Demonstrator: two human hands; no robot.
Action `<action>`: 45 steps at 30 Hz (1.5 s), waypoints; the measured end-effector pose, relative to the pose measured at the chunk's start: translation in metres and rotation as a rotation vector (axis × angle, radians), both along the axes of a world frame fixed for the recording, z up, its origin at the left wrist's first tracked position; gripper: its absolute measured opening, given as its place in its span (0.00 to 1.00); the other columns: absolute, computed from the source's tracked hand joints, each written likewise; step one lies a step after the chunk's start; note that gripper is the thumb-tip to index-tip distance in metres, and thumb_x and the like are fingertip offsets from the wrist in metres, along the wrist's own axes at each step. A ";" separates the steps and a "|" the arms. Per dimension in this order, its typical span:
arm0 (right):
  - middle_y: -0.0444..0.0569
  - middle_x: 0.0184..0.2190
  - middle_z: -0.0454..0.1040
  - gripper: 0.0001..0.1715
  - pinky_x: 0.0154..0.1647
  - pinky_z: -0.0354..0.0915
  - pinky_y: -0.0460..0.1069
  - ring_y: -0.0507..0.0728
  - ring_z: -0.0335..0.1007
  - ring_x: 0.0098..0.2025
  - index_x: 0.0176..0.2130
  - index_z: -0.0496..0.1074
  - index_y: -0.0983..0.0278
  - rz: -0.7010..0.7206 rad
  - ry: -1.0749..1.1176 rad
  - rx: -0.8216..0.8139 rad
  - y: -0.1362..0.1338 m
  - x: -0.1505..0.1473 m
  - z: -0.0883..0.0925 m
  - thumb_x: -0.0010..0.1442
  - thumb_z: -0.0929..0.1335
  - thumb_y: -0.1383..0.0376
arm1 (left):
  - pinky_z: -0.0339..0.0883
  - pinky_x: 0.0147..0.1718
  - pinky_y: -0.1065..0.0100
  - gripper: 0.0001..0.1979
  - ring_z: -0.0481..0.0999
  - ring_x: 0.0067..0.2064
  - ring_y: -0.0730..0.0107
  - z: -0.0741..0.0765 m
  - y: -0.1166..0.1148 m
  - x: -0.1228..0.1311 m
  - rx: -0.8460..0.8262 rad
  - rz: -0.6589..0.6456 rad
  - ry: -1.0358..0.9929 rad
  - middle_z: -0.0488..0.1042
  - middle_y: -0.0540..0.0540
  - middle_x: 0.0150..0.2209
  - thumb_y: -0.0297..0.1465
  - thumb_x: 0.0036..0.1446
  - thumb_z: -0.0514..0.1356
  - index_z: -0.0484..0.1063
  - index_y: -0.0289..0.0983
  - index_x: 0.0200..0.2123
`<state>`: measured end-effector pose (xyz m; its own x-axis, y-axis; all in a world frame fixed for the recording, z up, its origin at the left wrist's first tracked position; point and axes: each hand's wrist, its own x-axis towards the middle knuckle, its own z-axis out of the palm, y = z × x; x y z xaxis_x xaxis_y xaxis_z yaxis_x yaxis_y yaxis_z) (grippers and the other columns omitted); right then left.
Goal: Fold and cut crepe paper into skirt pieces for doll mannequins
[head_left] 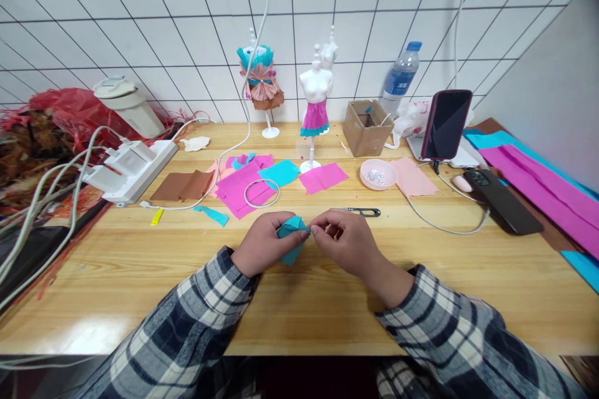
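A folded piece of turquoise crepe paper point(292, 253) is held above the table in front of me. My left hand point(267, 244) is closed on it, thumb pressed along the top. At the paper's right tip, my right hand point(345, 240) pinches with thumb and index finger, the other fingers curled in. Just behind my right hand lie black thread snips point(370, 212), partly covered by the fingers. Beyond the hands are a metal ring point(253, 204), magenta crepe paper point(234, 190), a turquoise piece point(281, 173) and another magenta piece point(324, 178).
A small white mannequin point(316, 84) in a magenta skirt and a dressed mannequin point(261, 72) stand at the back. Rightward are a pink bowl point(378, 182) of sequins, a cardboard box point(367, 137), a bottle point(401, 75) and phones. A power strip point(140, 168) with cables lies left.
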<state>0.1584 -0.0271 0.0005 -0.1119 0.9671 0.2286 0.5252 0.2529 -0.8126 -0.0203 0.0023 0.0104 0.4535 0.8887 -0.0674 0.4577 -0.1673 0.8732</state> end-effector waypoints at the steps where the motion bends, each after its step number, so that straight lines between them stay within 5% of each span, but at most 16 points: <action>1: 0.42 0.23 0.73 0.06 0.24 0.57 0.44 0.48 0.62 0.22 0.28 0.76 0.63 0.011 0.003 -0.001 0.000 0.001 0.000 0.53 0.68 0.64 | 0.56 0.22 0.75 0.14 0.60 0.23 0.76 0.000 0.000 0.000 0.008 -0.001 0.004 0.61 0.54 0.19 0.38 0.51 0.60 0.67 0.34 0.21; 11: 0.41 0.19 0.69 0.07 0.20 0.55 0.44 0.47 0.58 0.19 0.25 0.72 0.64 -0.008 0.095 -0.101 0.001 0.002 0.003 0.52 0.68 0.63 | 0.59 0.22 0.74 0.14 0.65 0.23 0.76 0.000 0.000 -0.001 -0.081 -0.042 -0.056 0.65 0.53 0.21 0.40 0.51 0.62 0.70 0.33 0.24; 17: 0.38 0.18 0.64 0.08 0.17 0.54 0.42 0.47 0.58 0.18 0.28 0.69 0.63 -0.058 0.318 -0.260 0.008 0.007 -0.001 0.53 0.67 0.61 | 0.63 0.23 0.74 0.15 0.68 0.24 0.76 0.001 0.001 -0.005 -0.389 -0.103 -0.288 0.71 0.50 0.24 0.40 0.48 0.66 0.74 0.32 0.30; 25: 0.45 0.28 0.75 0.18 0.16 0.61 0.42 0.51 0.72 0.23 0.31 0.65 0.63 -0.119 0.623 -0.318 0.033 0.032 0.013 0.52 0.69 0.52 | 0.66 0.24 0.73 0.17 0.72 0.25 0.73 -0.001 -0.001 -0.009 -0.696 -0.078 -0.484 0.75 0.48 0.24 0.37 0.41 0.71 0.75 0.32 0.31; 30: 0.50 0.30 0.77 0.21 0.22 0.65 0.46 0.54 0.72 0.26 0.34 0.70 0.64 -0.357 0.391 0.031 0.086 0.085 0.040 0.51 0.69 0.50 | 0.66 0.27 0.72 0.17 0.74 0.27 0.71 0.002 -0.004 -0.011 -0.839 -0.132 -0.584 0.78 0.45 0.26 0.36 0.40 0.71 0.77 0.32 0.33; 34: 0.52 0.31 0.79 0.17 0.33 0.65 0.50 0.58 0.72 0.32 0.34 0.76 0.65 -0.642 -0.114 0.289 0.134 0.115 0.052 0.55 0.67 0.54 | 0.67 0.30 0.71 0.16 0.75 0.28 0.71 -0.001 -0.005 -0.010 -0.859 -0.168 -0.605 0.79 0.44 0.28 0.35 0.41 0.71 0.78 0.31 0.33; 39: 0.53 0.36 0.80 0.17 0.36 0.62 0.52 0.60 0.73 0.37 0.42 0.78 0.61 -0.714 -0.486 0.217 0.170 0.125 0.050 0.58 0.65 0.58 | 0.66 0.30 0.71 0.16 0.74 0.28 0.71 -0.009 -0.002 -0.009 -0.837 -0.163 -0.618 0.79 0.43 0.29 0.33 0.42 0.71 0.77 0.31 0.35; 45: 0.55 0.39 0.80 0.17 0.39 0.62 0.55 0.63 0.73 0.40 0.42 0.79 0.59 -0.617 -0.580 0.157 0.180 0.134 0.045 0.58 0.64 0.65 | 0.67 0.32 0.69 0.22 0.75 0.30 0.69 -0.010 -0.001 -0.008 -0.851 -0.146 -0.627 0.79 0.43 0.30 0.33 0.40 0.71 0.76 0.32 0.41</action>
<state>0.2920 0.1526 0.0455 0.2829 0.8550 0.4346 0.9270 -0.1275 -0.3526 -0.0287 0.0018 0.0006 0.7208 0.5933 -0.3584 -0.0887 0.5918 0.8012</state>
